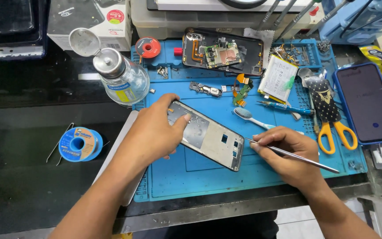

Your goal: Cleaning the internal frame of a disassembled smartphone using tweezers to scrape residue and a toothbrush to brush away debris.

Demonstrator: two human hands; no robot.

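Phone stripped: board [223, 54] and battery [277, 73] out, far. Left hand [153, 132] clamped on frame [206, 135]; right hand [288, 152] pinching tweezers [297, 156] at frame's right end, cleaning unfinished.

Phone frame [208, 135] under tweezers [288, 154]

A dark, glossy workbench [27, 177] is stretching across the view, catching soft overhead light along its left side. A metal strip is running along its front edge, and pale floor tiles [297, 221] are showing below the front right corner.
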